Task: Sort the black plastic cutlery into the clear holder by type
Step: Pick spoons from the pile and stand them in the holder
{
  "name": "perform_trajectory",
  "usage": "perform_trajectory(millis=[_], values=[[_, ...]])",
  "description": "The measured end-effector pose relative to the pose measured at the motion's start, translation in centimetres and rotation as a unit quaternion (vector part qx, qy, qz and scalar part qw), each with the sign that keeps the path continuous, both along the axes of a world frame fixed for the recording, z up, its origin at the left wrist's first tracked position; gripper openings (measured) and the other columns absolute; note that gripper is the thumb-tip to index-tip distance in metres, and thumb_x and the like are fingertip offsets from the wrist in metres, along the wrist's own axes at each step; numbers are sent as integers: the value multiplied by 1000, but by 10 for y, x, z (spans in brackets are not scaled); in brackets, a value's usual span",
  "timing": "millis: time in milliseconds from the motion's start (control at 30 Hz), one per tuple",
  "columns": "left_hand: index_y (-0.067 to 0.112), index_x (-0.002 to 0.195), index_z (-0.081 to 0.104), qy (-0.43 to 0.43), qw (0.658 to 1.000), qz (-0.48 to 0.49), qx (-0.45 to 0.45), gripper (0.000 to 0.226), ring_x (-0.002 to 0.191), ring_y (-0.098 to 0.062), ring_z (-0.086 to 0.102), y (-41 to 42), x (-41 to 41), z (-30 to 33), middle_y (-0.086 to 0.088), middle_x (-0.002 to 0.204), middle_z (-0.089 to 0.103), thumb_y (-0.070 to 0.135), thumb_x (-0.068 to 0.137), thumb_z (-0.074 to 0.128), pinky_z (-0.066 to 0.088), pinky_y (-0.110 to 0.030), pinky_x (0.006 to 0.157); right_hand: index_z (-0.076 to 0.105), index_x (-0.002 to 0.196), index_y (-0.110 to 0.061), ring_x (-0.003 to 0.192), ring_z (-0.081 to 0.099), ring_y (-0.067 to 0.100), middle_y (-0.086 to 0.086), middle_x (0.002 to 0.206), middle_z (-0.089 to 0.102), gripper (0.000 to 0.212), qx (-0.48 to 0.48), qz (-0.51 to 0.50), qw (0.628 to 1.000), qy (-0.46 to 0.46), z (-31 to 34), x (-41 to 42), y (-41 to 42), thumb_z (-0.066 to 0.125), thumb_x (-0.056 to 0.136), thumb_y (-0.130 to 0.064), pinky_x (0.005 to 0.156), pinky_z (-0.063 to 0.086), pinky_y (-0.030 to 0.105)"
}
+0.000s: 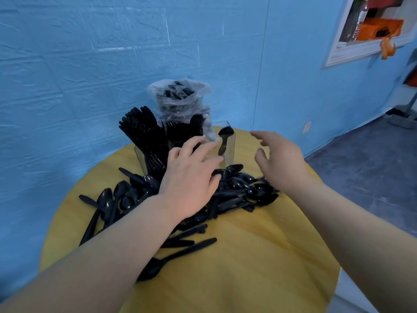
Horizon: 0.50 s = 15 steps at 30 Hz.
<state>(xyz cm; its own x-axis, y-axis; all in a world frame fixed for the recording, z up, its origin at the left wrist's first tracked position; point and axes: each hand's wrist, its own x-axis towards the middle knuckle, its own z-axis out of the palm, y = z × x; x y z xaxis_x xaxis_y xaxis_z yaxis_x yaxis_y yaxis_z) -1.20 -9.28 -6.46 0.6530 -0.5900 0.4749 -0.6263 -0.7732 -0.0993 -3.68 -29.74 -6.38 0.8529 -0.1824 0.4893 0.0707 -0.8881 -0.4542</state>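
A clear holder [230, 145] stands at the far side of the round yellow table [248, 256]. Its left compartments are packed with black forks [140, 127]; a single black spoon [225, 134] stands in the right compartment. A heap of black spoons [246, 190] lies in front of the holder and spreads to the left. My left hand [191, 177] hovers over the heap with fingers spread, its fingertips in front of the holder, holding nothing. My right hand [279, 159] hangs open above the table just right of the holder, fingers relaxed.
A clear plastic bag [180, 96] with more black cutlery stands behind the holder against the blue wall. A lone spoon [171, 258] lies near the table's front. Grey floor [365, 172] drops away to the right of the table.
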Motion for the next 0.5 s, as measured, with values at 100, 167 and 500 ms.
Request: perform_trajectory(millis=[100, 167, 500], values=[[30, 132, 54, 94, 995, 11, 1, 40, 136, -16, 26, -3, -38, -14, 9, 146, 40, 41, 94, 48, 26, -42, 108, 55, 130, -19, 116, 51, 19, 0, 135, 54, 36, 6, -59, 997, 42, -25, -38, -11, 48, 95, -23, 85, 34, 22], [33, 141, 42, 145, 989, 25, 7, 45, 140, -13, 17, -7, -62, -24, 13, 151, 29, 44, 97, 40, 18, -40, 114, 53, 133, -18, 131, 39, 17, 2, 143, 46, 40, 12, -75, 993, 90, -39, -53, -16, 48, 96, -31, 101, 32, 28], [32, 147, 29, 194, 977, 83, 3, 51, 141, -13, 15, -11, -101, -47, 13, 154, 23, 47, 98, 32, 18, -39, 113, 68, 111, -20, 123, 37, 20, -2, 124, 58, 27, -36, -51, 994, 89, -55, -87, -2, 55, 92, -34, 97, 28, 24]])
